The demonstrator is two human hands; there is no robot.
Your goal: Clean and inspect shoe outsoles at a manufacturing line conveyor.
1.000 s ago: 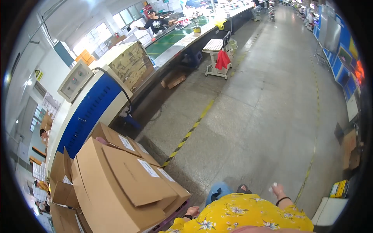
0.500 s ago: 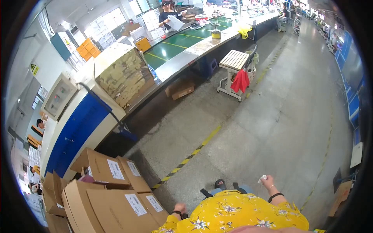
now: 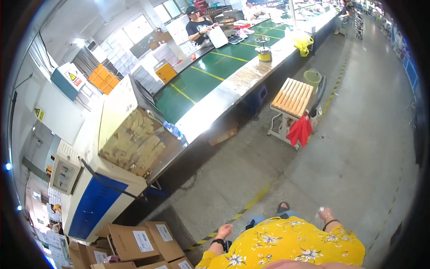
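Note:
My right hand (image 3: 327,215) is at the lower right, its fingers closed round a small white crumpled piece (image 3: 321,209), whose kind is too small to tell. At the lower centre, my left hand (image 3: 225,231) hangs loosely curled with nothing visible in it. It is nearest to the cardboard boxes (image 3: 130,238) with white labels, stacked at the lower left, but is apart from them. A dark sandal (image 3: 283,207) shows on one foot between my hands.
A green conveyor (image 3: 210,67) with a metal edge runs away from a blue and white machine (image 3: 96,201). On the right of the walkway stands a wheeled slatted stand (image 3: 292,96) with a red cloth (image 3: 299,131). A person (image 3: 199,29) across the conveyor holds a white sheet.
I have moved forward along the walkway: the boxes slide down and out of view, and the slatted stand looks nearer. My left hand has swung forward; the white piece stays in my right hand.

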